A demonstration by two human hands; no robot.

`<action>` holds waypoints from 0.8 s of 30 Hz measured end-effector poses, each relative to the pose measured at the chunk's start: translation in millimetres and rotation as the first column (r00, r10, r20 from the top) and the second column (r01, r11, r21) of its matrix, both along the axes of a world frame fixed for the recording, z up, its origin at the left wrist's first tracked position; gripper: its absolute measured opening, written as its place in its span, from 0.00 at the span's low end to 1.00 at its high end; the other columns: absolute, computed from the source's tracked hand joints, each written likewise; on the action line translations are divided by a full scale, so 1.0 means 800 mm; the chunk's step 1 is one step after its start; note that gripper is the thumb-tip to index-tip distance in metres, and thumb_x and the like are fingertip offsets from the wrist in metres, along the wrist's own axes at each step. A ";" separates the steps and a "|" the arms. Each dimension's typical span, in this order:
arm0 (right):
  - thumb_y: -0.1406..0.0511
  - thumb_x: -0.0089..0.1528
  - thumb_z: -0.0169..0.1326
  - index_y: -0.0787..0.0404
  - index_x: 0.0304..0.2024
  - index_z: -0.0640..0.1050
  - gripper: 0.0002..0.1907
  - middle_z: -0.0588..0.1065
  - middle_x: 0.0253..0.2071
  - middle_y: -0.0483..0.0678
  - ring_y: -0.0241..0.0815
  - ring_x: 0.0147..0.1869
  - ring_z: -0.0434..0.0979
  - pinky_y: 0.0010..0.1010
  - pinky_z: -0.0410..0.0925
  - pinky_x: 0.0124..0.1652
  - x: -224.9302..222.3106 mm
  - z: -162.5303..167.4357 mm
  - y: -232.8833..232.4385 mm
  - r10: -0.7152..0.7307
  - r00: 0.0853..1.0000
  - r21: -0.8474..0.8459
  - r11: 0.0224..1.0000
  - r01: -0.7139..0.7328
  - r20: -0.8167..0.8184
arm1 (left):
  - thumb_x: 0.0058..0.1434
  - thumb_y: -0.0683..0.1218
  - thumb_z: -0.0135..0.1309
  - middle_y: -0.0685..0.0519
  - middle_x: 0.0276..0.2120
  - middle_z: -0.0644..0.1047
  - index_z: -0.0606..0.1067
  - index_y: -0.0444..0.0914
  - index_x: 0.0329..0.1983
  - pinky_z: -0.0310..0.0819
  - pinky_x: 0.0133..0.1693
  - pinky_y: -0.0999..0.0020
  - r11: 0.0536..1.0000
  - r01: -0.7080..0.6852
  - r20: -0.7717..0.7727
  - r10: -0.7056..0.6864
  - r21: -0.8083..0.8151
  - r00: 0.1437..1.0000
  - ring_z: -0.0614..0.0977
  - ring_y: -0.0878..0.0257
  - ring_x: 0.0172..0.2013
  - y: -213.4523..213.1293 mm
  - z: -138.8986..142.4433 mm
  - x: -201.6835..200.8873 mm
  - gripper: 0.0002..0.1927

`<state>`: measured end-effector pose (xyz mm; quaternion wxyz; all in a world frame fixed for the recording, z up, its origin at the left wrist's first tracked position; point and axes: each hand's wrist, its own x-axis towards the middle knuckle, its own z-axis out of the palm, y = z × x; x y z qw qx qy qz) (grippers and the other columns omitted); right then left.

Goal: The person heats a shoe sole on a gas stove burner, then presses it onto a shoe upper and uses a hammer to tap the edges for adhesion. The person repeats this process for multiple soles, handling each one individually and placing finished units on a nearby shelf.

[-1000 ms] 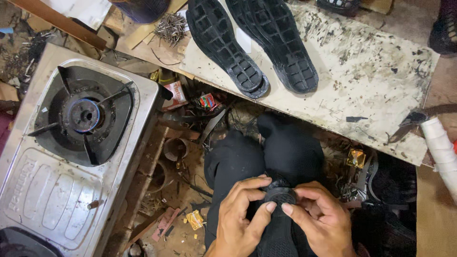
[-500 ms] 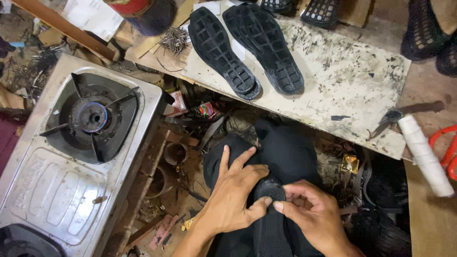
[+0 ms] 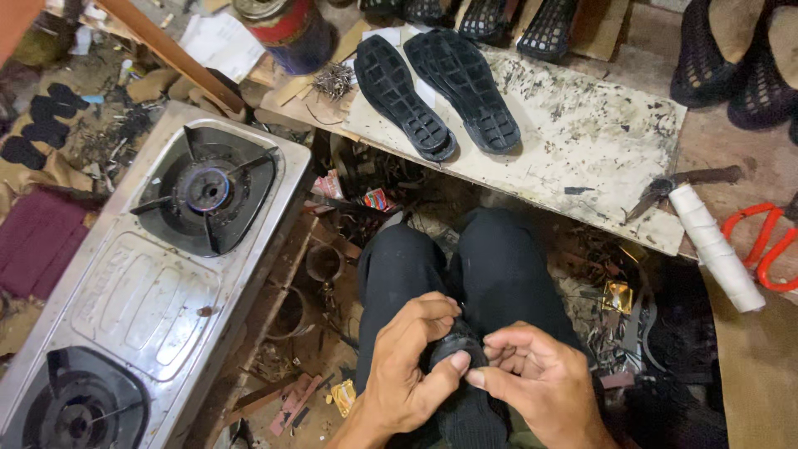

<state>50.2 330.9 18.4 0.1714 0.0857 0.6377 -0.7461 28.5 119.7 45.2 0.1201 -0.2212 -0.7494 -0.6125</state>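
Left hand [image 3: 413,366]: curled round a small black piece [image 3: 455,347], thumb pressed up against its near edge; half a second ago this hand lay spread flat with fingers splayed, now they are drawn in.
Right hand [image 3: 532,378]: fingertips pinching the same black piece from the other side, closed on it much as before.
Black piece: held over the lap, between the person's dark-trousered knees [image 3: 453,266]; too dark to say exactly what it is, perhaps part of a shoe.
Work board [image 3: 598,141]: beyond the knees, white and stained.
Black soles [image 3: 440,91]: two, side by side on the board's far left part, tread up, unmoved.
White thread spool [image 3: 715,245]: off the board's right end, lying flat.
Orange-handled scissors [image 3: 761,241]: just right of the spool.
Gas stove [image 3: 158,274]: left of the knees, two burners, steel top.
Red tin [image 3: 291,29]: past the board's left corner.
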 end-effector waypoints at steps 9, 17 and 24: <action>0.75 0.48 0.70 0.66 0.37 0.79 0.17 0.77 0.35 0.45 0.31 0.33 0.78 0.22 0.74 0.33 -0.003 0.054 0.016 0.342 0.907 0.359 0.901 -0.243 -0.244 | 0.56 0.41 0.61 0.38 0.52 0.77 0.73 0.29 0.49 0.72 0.63 0.46 0.992 -0.092 -0.046 0.096 0.081 0.994 0.79 0.41 0.58 0.022 0.018 0.039 0.19; 0.71 0.49 0.71 0.64 0.34 0.78 0.15 0.76 0.31 0.45 0.30 0.30 0.78 0.21 0.73 0.28 0.026 0.024 -0.017 0.179 0.863 0.253 0.966 -0.062 -0.473 | 0.56 0.40 0.63 0.44 0.48 0.82 0.72 0.34 0.43 0.77 0.60 0.53 1.000 -0.002 0.057 0.002 -0.005 0.998 0.82 0.45 0.57 -0.006 -0.002 0.058 0.14; 0.64 0.47 0.74 0.61 0.34 0.79 0.18 0.77 0.27 0.44 0.31 0.26 0.79 0.24 0.74 0.27 0.035 0.001 -0.028 0.449 0.888 0.452 0.816 -0.361 -0.101 | 0.56 0.39 0.64 0.44 0.51 0.80 0.73 0.32 0.45 0.72 0.61 0.50 0.981 0.176 0.204 -0.157 -0.077 0.966 0.78 0.45 0.57 -0.063 -0.010 0.073 0.16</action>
